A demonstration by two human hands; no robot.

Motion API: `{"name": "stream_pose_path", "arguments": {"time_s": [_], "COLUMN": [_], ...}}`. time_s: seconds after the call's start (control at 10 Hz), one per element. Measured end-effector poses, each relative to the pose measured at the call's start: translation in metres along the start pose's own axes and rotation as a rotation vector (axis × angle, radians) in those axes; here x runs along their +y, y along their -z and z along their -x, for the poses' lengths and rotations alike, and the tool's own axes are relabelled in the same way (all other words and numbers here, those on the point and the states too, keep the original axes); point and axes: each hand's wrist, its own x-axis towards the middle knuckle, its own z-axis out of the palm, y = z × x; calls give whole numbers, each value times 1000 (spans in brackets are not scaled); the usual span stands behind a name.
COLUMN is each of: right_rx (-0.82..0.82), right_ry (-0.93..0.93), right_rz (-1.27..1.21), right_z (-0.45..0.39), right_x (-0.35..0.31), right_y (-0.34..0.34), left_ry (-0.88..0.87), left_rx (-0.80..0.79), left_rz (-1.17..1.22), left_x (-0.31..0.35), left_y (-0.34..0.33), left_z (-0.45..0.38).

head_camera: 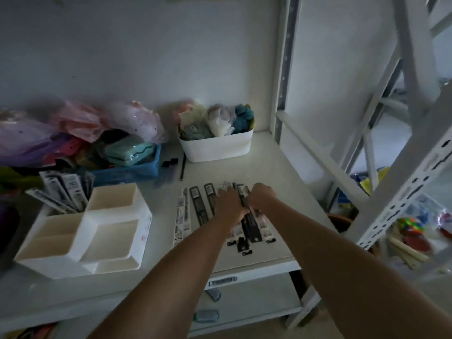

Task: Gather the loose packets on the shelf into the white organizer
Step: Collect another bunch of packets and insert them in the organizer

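Standing near the shelf's (281,152) left front corner, the white organizer (83,231) holds a bundle of long packets (66,192) upright in its back-left compartment — its other compartments look bare, so the gathering appears partly done. Behind it, toward the shelf's back-left, a blue basket (127,171) overflows with coloured bags and cloth. A few dark slim items (171,165) lie between that basket and a white bin (215,145) of crumpled fabric at the back edge.

Toward the front right of the shelf, a row of loose packets (195,209) lies flat, side by side, well apart from the organizer. The left hand (230,204) and right hand (263,196) press together over the right end of this row, fingers curled around a dark packet (245,206) between them — most of the row waits to be moved.

White and smooth, the shelf belongs to a metal rack against a plain pale wall; the room is dim. At far right, a slotted rack upright (403,192) crosses the view, with bright clutter beyond it.
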Motion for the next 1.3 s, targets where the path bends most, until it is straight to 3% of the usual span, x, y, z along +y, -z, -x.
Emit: {"name": "stream_pose_path", "arguments": {"time_s": [0.1,0.3,0.5,0.8,1.0,1.1,1.3], "right_rx": [-114,-333,-427,-481,-312,-102,32], "right_ry": [-66,-38,110,493,889,1047,1234], "right_rz": [-228,-366,-532,-662,-415,-335,-237], "right_z": [-17,-23,-6,35,81,111,145], "right_x": [5,23,26,-33,-104,-143,-226], "right_y": [6,20,43,93,77,55,-10], "left_ry": [25,279,368,346,389,409,495], "left_rx": [50,179,362,558,735,787,835], "left_rz": [73,357,471,524,496,484,450], "left_x": [16,39,61,50,0,-43,-141], "left_y": [-7,-6,8,85,139,160,199], "left_z": [0,15,39,94,137,158,178]}}
